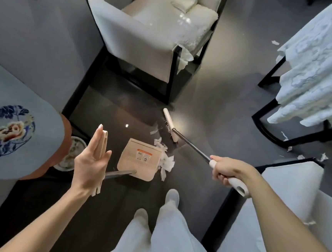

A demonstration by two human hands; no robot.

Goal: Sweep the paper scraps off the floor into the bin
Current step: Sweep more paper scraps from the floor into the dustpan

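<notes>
Sweeping: right hand (pixel 223 171) grip clamped on broom (pixel 191 146), driving scraps (pixel 167 162) toward dustpan (pixel 138 157); left hand (pixel 90 159) grip apart, flat palm steadying it.

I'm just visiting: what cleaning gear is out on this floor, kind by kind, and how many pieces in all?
Broom: 1, held in the right hand
Dustpan: 1, its handle by the open left hand
Bin: 1, partly hidden
Total: 3
</notes>
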